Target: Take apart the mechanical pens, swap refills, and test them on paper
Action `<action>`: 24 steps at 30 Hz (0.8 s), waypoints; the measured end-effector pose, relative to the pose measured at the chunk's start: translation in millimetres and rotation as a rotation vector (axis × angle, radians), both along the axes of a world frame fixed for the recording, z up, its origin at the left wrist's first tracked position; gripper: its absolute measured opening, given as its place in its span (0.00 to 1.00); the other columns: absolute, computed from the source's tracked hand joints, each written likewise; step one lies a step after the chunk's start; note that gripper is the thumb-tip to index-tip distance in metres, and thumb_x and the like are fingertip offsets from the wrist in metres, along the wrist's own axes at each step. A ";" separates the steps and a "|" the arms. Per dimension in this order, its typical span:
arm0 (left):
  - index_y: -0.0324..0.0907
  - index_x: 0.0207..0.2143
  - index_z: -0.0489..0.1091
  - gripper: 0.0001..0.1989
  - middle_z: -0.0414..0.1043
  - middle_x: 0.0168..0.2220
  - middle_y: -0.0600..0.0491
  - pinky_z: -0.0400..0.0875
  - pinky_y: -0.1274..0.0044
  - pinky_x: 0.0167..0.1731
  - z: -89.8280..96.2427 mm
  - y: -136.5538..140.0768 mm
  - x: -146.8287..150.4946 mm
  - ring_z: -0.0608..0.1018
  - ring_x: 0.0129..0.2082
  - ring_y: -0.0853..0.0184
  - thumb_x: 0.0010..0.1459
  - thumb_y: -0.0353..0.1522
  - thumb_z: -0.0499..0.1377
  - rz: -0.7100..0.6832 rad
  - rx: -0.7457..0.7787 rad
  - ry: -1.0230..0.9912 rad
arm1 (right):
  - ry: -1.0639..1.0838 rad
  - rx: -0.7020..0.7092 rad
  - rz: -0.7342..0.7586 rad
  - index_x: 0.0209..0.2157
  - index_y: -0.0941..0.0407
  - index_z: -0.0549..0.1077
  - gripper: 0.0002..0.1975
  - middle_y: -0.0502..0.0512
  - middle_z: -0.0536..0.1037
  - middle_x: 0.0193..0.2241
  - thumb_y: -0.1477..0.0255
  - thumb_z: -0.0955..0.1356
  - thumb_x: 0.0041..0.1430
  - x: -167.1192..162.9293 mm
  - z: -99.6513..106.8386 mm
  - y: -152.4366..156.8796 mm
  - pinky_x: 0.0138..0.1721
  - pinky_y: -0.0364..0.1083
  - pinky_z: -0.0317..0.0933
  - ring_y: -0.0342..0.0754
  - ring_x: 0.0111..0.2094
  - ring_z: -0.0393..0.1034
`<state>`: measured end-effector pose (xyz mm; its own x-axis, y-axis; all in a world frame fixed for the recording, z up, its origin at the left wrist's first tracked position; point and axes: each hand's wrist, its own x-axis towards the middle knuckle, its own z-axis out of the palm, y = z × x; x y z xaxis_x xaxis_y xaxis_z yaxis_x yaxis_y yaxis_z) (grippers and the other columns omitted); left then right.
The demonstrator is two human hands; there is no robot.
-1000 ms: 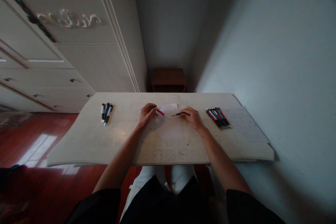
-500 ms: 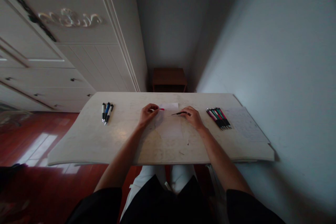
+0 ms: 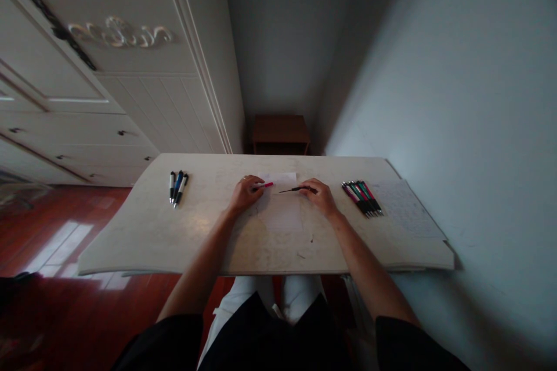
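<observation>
At the middle of the table, my left hand [image 3: 243,193] pinches a pink pen barrel [image 3: 268,185], whose pink end points right. Across from it, my right hand [image 3: 321,195] grips a dark pen part [image 3: 298,189] with a thin refill sticking out to the left. The tip of the refill is a short way from the pink barrel, not touching it. Both pieces are above white paper [image 3: 282,217] lying on the table. My fingers hide part of each piece.
On the white table [image 3: 209,249], three pens [image 3: 177,188] lie at the left. Several coloured pens [image 3: 362,199] lie side by side at the right, near a written sheet [image 3: 409,208]. A white cabinet [image 3: 143,93] stands left, a wall [image 3: 470,104] right.
More of the pink barrel shows at my left fingertips. The refill in my right hand has shifted slightly left, nearer the barrel. The view has tilted a little.
</observation>
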<state>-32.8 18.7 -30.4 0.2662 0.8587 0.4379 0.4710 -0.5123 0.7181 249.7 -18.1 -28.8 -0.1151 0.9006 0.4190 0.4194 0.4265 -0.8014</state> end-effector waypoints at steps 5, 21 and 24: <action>0.46 0.36 0.79 0.08 0.75 0.44 0.47 0.69 0.66 0.49 3.5 -4.8 0.8 0.74 0.45 0.59 0.53 0.37 0.64 -0.094 0.066 0.073 | 0.013 -0.017 -0.001 0.34 0.53 0.80 0.10 0.57 0.79 0.33 0.62 0.71 0.58 -2.0 3.4 -1.3 0.40 0.50 0.66 0.53 0.37 0.73; 0.45 0.30 0.79 0.03 0.74 0.46 0.50 0.68 0.64 0.52 5.5 -5.4 2.2 0.73 0.49 0.59 0.54 0.33 0.64 -0.150 0.075 0.269 | 0.008 -0.007 0.002 0.34 0.54 0.80 0.12 0.57 0.79 0.33 0.60 0.71 0.57 -1.7 1.6 -0.2 0.39 0.49 0.67 0.52 0.36 0.73; 0.45 0.30 0.79 0.03 0.75 0.46 0.49 0.68 0.65 0.52 5.5 -4.3 2.2 0.73 0.48 0.60 0.54 0.33 0.64 -0.150 0.073 0.265 | -0.014 0.004 0.005 0.34 0.54 0.80 0.11 0.57 0.79 0.33 0.62 0.71 0.58 -1.5 0.8 0.2 0.39 0.49 0.67 0.52 0.36 0.74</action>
<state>-30.6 14.4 -24.9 0.5007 0.7700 0.3955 0.5524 -0.6360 0.5389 248.3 -17.8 -28.0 -0.1258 0.8985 0.4206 0.4285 0.4316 -0.7938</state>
